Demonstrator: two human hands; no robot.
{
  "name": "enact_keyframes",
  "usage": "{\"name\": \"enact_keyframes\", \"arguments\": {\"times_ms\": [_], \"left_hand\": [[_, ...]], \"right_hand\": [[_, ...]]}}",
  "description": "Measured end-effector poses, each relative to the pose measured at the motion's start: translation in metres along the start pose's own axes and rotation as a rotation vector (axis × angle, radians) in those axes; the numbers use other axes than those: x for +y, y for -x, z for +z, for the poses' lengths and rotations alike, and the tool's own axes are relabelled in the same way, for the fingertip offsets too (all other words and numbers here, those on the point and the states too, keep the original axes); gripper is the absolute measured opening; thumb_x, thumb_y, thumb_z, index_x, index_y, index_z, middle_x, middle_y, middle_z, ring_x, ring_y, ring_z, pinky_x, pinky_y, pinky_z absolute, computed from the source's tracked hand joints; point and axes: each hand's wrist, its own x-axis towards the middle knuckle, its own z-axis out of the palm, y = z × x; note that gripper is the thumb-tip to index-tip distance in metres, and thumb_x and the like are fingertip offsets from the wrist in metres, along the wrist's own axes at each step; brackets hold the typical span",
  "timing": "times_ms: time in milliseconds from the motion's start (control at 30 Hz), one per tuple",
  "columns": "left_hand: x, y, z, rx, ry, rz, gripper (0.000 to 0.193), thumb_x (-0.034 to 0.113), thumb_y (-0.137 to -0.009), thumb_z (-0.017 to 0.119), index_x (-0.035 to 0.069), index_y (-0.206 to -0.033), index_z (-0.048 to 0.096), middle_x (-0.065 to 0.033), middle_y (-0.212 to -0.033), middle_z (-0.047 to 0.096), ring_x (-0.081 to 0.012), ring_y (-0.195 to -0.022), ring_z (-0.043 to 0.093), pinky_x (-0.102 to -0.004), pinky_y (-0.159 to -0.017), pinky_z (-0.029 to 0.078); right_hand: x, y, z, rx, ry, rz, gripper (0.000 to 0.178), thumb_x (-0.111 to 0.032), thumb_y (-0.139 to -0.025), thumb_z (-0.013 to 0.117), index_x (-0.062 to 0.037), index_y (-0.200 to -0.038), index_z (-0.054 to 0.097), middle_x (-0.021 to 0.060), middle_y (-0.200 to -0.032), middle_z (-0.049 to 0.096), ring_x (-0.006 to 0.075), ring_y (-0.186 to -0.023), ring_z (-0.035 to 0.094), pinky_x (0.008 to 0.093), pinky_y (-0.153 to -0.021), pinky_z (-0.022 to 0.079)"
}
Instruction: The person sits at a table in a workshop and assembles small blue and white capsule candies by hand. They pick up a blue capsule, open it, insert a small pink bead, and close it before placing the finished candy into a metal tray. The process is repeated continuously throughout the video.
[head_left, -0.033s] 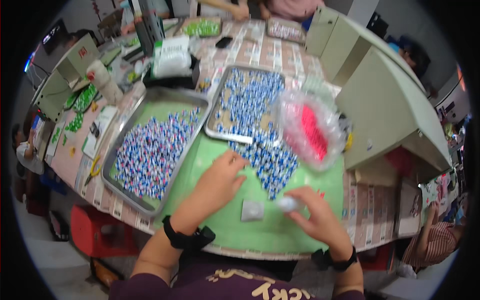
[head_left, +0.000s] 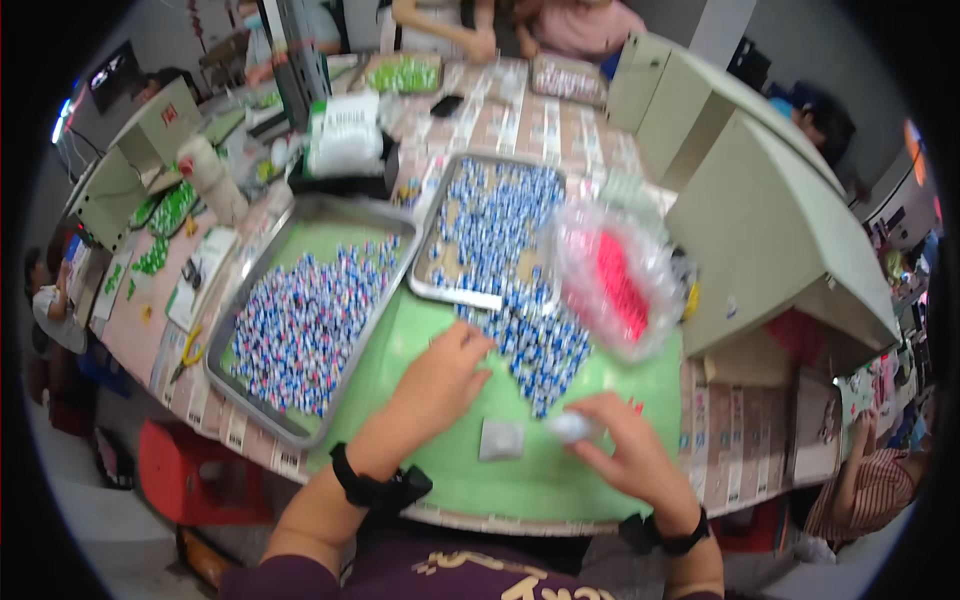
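My left hand [head_left: 445,368] hovers by the left edge of a loose pile of small blue-and-white pieces [head_left: 540,355] on the green mat [head_left: 450,475]. Its fingers are bent, the thumb stands apart from them, and nothing shows between them. In my right hand [head_left: 632,445], thumb and fingers close round a small white rounded object [head_left: 570,427], too blurred to name, just below the pile's tip. A small grey-white square block [head_left: 501,439] lies on the mat between my hands. The pile runs up to a metal tray [head_left: 455,295] holding more blue-and-white pieces.
A larger grey tray [head_left: 325,425] of blue, white and pink pieces stands left. Right lie a clear plastic bag [head_left: 640,345] with bright pink pieces [head_left: 620,280] and a beige box-like housing [head_left: 765,235]. Yellow-handled pliers [head_left: 188,350] lie far left. Other people sit around the table.
The tables, trays and bag sit slightly lower in the picture. My right hand and the white object have shifted slightly left and down; my left hand stays by the pile.
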Motion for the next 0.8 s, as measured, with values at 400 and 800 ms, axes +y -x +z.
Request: {"name": "enact_keyframes", "arguments": {"times_ms": [400,800], "left_hand": [[-0.019,-0.02,0.027,-0.034,-0.12,-0.015,0.011,0.008,-0.081,0.061,0.007,-0.092,0.062,-0.0105,-0.092,0.057,-0.0321,-0.086,0.06,-0.0435,-0.072,0.049],[-0.005,-0.009,-0.003,0.057,0.159,-0.077,0.018,0.004,-0.083,0.062,0.006,-0.1,0.066,-0.0078,-0.088,0.059,-0.0189,-0.072,0.062,-0.0297,-0.063,0.05]], "right_hand": [[0.015,-0.005,0.0,-0.009,-0.074,0.01,0.038,-0.016,-0.082,0.071,-0.003,-0.116,0.059,0.0143,-0.107,0.062,0.0305,-0.099,0.061,0.0364,-0.085,0.048],[0.007,-0.006,-0.004,0.104,-0.078,0.033,0.033,-0.005,-0.08,0.069,-0.0007,-0.111,0.058,0.0156,-0.104,0.061,0.0292,-0.094,0.061,0.0334,-0.08,0.048]]}}
